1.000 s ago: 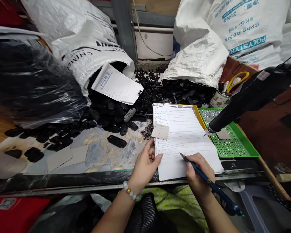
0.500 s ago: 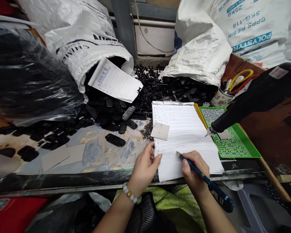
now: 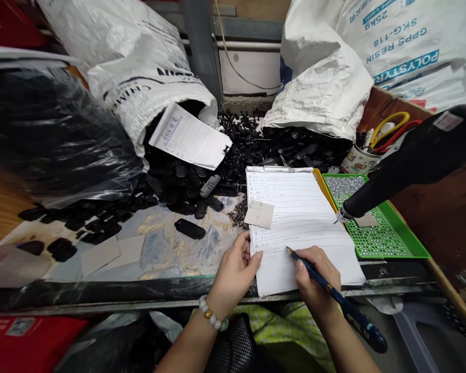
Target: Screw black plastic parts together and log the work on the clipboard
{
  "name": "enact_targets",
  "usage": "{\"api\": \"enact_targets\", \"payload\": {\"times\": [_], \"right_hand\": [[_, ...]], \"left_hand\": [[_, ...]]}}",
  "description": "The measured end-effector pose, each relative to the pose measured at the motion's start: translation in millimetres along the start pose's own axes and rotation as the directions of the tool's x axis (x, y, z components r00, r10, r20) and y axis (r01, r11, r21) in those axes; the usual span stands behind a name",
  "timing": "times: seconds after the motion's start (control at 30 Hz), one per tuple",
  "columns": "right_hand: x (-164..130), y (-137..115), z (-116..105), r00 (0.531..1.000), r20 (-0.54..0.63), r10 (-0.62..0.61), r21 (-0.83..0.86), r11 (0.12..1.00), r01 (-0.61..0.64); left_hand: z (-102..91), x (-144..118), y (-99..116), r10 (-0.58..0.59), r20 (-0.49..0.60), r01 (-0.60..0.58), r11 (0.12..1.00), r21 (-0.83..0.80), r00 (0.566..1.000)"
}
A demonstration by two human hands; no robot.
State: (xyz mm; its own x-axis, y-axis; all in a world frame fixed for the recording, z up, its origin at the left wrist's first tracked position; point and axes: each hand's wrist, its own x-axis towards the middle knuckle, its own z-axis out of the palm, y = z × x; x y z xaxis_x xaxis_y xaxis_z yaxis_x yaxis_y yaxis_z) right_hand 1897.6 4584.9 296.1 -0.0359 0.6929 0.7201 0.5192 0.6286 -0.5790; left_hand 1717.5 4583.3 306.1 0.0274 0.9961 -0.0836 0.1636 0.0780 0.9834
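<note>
A clipboard with lined, handwritten sheets [image 3: 295, 207] lies at the table's front edge. My left hand [image 3: 236, 267] is closed on its left edge, thumb on top of the paper and fingers curled at the side. My right hand [image 3: 318, 274] grips a dark blue pen [image 3: 328, 286], its tip at the paper beside the lower written lines. A small grey card [image 3: 259, 214] with faint writing rests on the sheets, above my left hand. Left of the clipboard lies a black plastic piece [image 3: 190, 228], apart from both hands.
A green tray [image 3: 409, 243] of small metal parts stands at the right, with a black powered screwdriver [image 3: 396, 176] slanting over it. White sacks [image 3: 322, 88] and heaped black parts [image 3: 248, 140] fill the back. A notepad [image 3: 190, 137] lies on them. Blank cards [image 3: 101, 255] lie left.
The whole view has shifted slightly, so things appear a little further right and lower. Both hands keep nearly the same hold, and the pen tip stays near the same written lines.
</note>
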Motion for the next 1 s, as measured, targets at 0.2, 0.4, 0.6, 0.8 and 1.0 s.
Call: {"api": "enact_targets", "payload": {"times": [0.2, 0.4, 0.6, 0.8, 1.0], "right_hand": [[-5.4, 5.2, -0.3, 1.000, -0.025, 0.018, 0.079, 0.997, -0.016], [-5.5, 5.6, -0.9, 1.000, -0.023, 0.000, 0.120, 0.993, 0.002], [-5.8, 6.3, -1.5, 1.000, -0.016, 0.017, 0.154, 0.988, -0.015], [-6.8, 8.5, -2.1, 1.000, -0.022, -0.004, 0.136, 0.991, 0.007], [-6.5, 8.5, -1.1, 1.000, -0.011, -0.016, 0.144, 0.989, 0.017]], "left_hand": [[-18.8, 33.2, 16.6, -0.030, -0.111, 0.020, 0.996, -0.088, 0.993], [-26.0, 57.2, 23.1, -0.037, -0.159, 0.008, 0.984, -0.180, 0.986], [-50.0, 41.3, 17.2, -0.136, -0.301, 0.013, 0.925, -0.380, 0.944], [-51.4, 41.0, 14.0, -0.186, -0.324, -0.014, 0.850, -0.527, 0.927], [-47.0, 50.8, 16.0, -0.182, -0.301, -0.016, 0.833, -0.553, 0.936]]}}
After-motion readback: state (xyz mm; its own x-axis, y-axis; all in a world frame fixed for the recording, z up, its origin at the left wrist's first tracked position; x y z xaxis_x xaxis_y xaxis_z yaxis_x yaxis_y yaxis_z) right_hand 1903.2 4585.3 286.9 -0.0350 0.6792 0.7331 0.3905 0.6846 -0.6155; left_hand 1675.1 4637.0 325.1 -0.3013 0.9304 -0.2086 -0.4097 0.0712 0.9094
